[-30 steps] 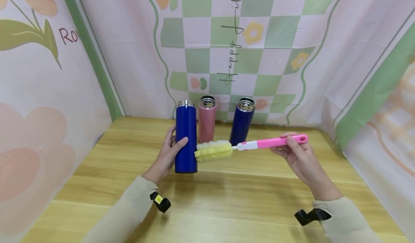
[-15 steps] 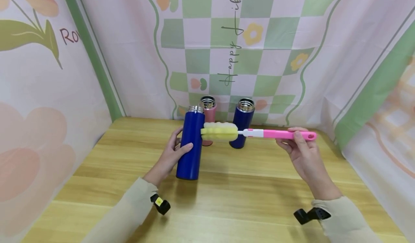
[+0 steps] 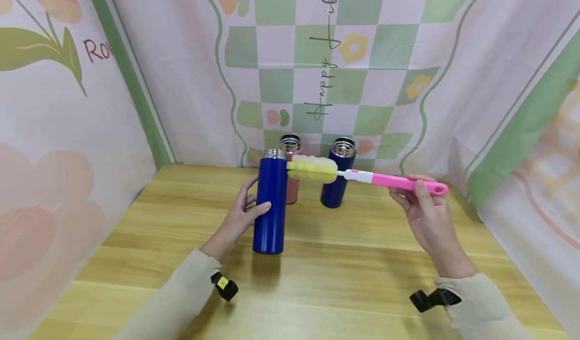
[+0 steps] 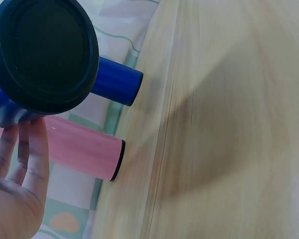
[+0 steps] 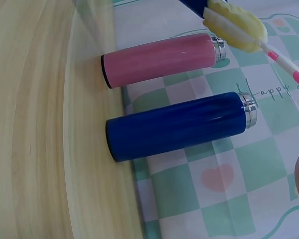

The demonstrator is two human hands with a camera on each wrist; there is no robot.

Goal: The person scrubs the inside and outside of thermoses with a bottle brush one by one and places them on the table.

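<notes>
My left hand (image 3: pixel 237 221) grips a blue thermos bottle (image 3: pixel 270 206), lidless and nearly upright, raised off the table; its dark base (image 4: pixel 45 55) faces the left wrist view. With my right hand (image 3: pixel 428 216) I hold a bottle brush by its pink handle (image 3: pixel 394 181). The yellow and white sponge head (image 3: pixel 312 167) points left, at the upper side of the held bottle, seemingly against it. Behind the sponge stand a pink thermos bottle (image 5: pixel 162 60), partly hidden in the head view, and a second blue thermos bottle (image 5: pixel 179 127), both without lids.
The wooden table (image 3: pixel 326 284) reaches back to a checked green and white curtain (image 3: pixel 317 53). Fabric hangs at the left and right sides too. Each sleeve carries a black wrist camera, one on the left (image 3: pixel 224 285) and one on the right (image 3: pixel 435 299).
The held blue bottle has moved right and tipped slightly, then straightened. The brush head has risen along the bottle's side from low down to near its neck. Both standing bottles stay put.
</notes>
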